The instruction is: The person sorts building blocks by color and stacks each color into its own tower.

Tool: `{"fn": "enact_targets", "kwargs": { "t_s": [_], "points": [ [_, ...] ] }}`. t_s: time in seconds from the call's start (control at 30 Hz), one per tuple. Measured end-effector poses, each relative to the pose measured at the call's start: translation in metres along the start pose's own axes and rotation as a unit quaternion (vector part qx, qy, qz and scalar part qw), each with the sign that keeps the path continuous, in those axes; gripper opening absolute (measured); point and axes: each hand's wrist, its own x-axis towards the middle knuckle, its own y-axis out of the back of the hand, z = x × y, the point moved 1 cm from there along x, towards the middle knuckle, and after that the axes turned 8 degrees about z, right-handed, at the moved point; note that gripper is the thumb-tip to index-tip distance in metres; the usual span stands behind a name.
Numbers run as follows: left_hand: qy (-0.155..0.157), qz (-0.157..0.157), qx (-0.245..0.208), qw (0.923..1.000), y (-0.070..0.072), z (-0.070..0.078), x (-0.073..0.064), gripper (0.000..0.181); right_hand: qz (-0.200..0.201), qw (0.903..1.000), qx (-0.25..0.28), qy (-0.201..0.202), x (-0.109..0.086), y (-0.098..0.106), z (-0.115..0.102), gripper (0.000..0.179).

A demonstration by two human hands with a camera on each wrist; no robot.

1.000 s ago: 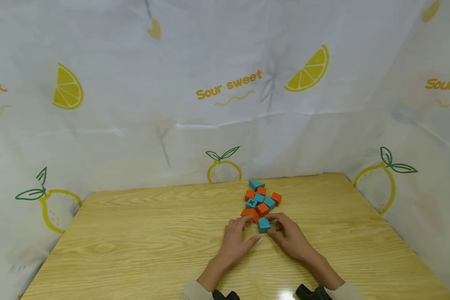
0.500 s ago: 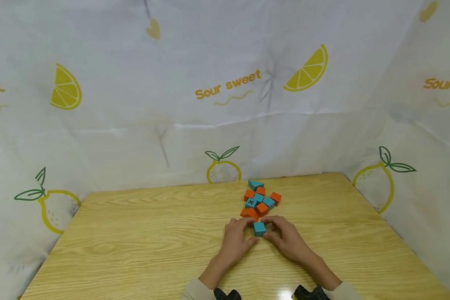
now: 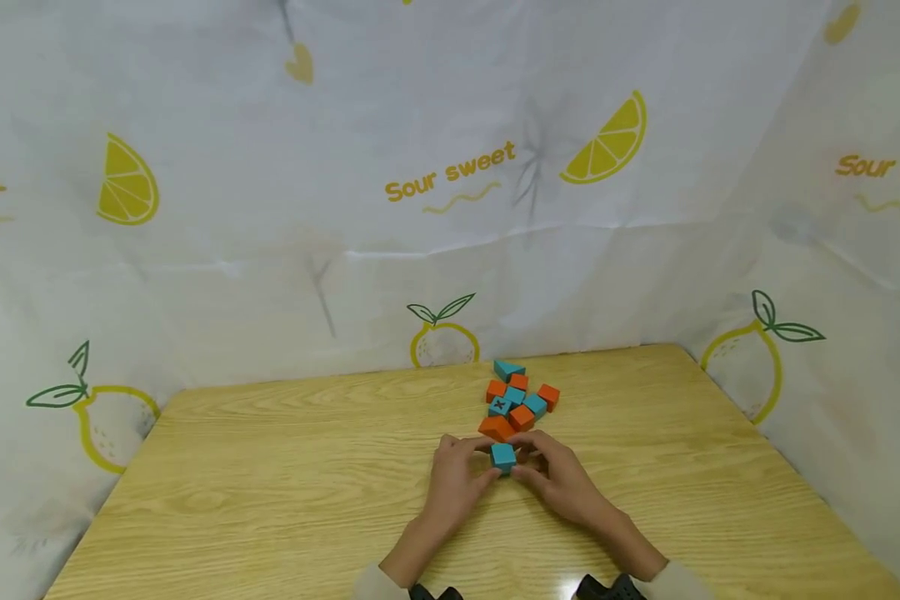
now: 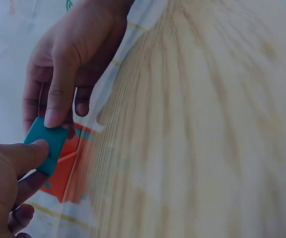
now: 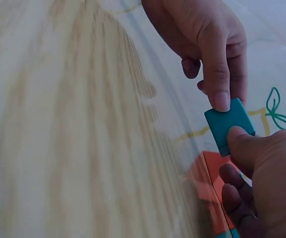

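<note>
Just in front of the block cluster, a blue cube-shaped block (image 3: 503, 456) is held between both hands. My left hand (image 3: 452, 479) pinches its left side with thumb and fingers. On the opposite side my right hand (image 3: 562, 485) grips it the same way. In the left wrist view, both thumbs lie against the blue block (image 4: 46, 143), and the right wrist view shows the same hold on the block (image 5: 228, 121). Whether the block touches the table cannot be told. Directly behind it lies an orange block with an angled outline (image 3: 497, 428).
Behind the hands, several blocks sit close together: an orange cube (image 3: 522, 417), a blue block marked with an X (image 3: 499, 406), an orange cube at the right (image 3: 548, 397) and a blue triangular block (image 3: 508, 370). The wooden table (image 3: 285, 492) meets a lemon-print cloth (image 3: 270, 317).
The blue block has moved left and slightly nearer, with the right hand following it. The left hand's fingertips, apart from the block a second ago, now hold it. The other blocks stayed put.
</note>
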Motion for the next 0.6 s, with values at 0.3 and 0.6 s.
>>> {"fn": "enact_targets", "kwargs": {
  "t_s": [0.3, 0.6],
  "points": [
    [0.018, 0.001, -0.008, 0.9998, 0.033, -0.010, 0.000, 0.037, -0.011, 0.9996, 0.003, 0.026, 0.019, -0.023, -0.015, 0.036],
    [0.046, -0.003, -0.029, 0.9985, 0.066, -0.029, -0.007, 0.036, -0.042, 0.9984, 0.033, 0.017, 0.033, -0.054, -0.026, 0.033]
  ]
}}
